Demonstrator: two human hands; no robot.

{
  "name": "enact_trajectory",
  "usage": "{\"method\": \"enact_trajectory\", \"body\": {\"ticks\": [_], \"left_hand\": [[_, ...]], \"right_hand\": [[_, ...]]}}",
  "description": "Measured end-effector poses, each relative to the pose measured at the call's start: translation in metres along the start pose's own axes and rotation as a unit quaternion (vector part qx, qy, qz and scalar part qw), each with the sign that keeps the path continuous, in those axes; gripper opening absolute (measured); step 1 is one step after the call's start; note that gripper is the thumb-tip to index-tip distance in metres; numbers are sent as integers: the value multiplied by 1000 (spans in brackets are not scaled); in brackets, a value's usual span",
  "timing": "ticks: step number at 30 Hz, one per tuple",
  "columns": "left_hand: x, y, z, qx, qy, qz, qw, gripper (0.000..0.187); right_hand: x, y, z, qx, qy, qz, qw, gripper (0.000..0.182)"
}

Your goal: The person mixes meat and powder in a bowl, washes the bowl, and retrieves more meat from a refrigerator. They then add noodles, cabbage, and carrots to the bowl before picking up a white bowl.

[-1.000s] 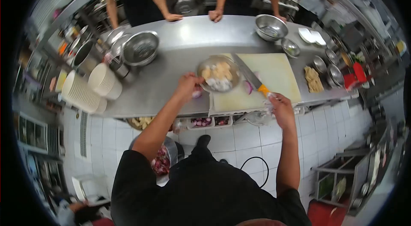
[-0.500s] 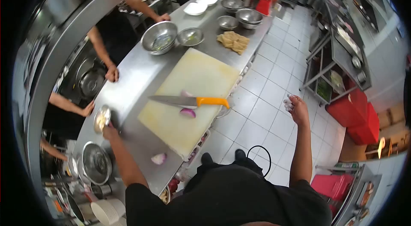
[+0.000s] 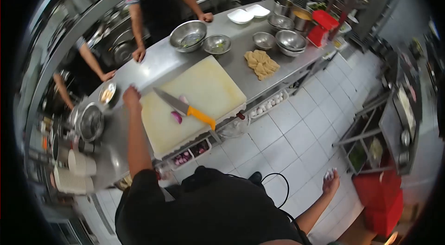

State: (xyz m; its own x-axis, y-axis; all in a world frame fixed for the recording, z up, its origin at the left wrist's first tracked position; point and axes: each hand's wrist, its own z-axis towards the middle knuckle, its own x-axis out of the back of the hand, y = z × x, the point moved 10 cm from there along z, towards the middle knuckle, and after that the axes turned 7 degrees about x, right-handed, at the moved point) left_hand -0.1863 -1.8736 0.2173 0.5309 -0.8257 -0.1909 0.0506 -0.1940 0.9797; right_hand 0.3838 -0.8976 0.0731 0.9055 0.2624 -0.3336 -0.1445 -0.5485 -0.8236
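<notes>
My left hand [image 3: 132, 96] is over the steel counter by the left edge of the white cutting board [image 3: 208, 78]. Its fingers look curled; whatever they may hold is hidden. Near it stands a small metal bowl [image 3: 108, 93] with pale yellowish pieces. On the board rests a knife [image 3: 178, 104] with an orange handle, the handle reaching over the near edge. A purple onion piece [image 3: 176, 117] lies beside the blade, a paler piece [image 3: 184, 99] just behind it. Out at my right side, above the floor, my right hand [image 3: 331, 182] is closed, with something whitish at its fingers.
Metal bowls [image 3: 187, 36], a tan cloth [image 3: 262, 64], white dishes [image 3: 240, 16] and a red scale [image 3: 323, 28] stand along the counter. Other people's hands [image 3: 139, 54] rest on its far edge. Bins of onions [image 3: 181, 158] and eggs [image 3: 269, 106] sit below the near edge.
The view has turned and shifted. My left hand has come off the small bowl towards the board. My right hand is lower. The onion piece beside the board is out of sight.
</notes>
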Motion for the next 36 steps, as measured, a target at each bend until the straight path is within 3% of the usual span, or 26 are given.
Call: {"method": "enact_trajectory", "body": {"ticks": [1,2,4,5,7,12,17,22,24,26,29,33,36], "left_hand": [[-69,46,-93,-14,52,64,997,47],[-117,49,-133,38,-18,41,998,77],[-194,59,-195,85,-18,120,989,65],[-217,41,-188,77,-33,143,986,44],[-278,9,-189,53,-106,164,979,30],[-442,9,-279,-13,-218,258,941,30],[-591,-37,-298,-70,-276,340,896,27],[-707,-65,-274,-223,-224,403,859,22],[-751,-75,-264,-255,-192,483,815,25],[-771,-89,-248,-302,-144,557,760,27],[-792,-132,-208,-143,-206,618,745,28],[-795,-140,-188,-137,-153,632,747,27],[-785,-160,-152,-188,-203,627,729,29]], "right_hand": [[12,-7,18,-8,7,20,1000,41],[20,-20,33,-3,5,18,1000,41],[39,-41,58,7,15,15,1000,40],[45,-53,72,11,3,6,1000,40],[47,-80,91,22,-9,2,1000,38],[30,-123,177,35,-51,-3,998,50],[-74,-179,239,71,-130,-2,989,46],[-138,-232,275,100,-94,-25,990,36],[-132,-251,293,113,-71,-17,991,36],[-109,-269,316,122,-54,-9,991,35],[-74,-288,347,122,-21,-15,992,35],[-48,-293,411,106,-5,-19,994,34],[-54,-305,471,106,-7,-12,994,32]]}}
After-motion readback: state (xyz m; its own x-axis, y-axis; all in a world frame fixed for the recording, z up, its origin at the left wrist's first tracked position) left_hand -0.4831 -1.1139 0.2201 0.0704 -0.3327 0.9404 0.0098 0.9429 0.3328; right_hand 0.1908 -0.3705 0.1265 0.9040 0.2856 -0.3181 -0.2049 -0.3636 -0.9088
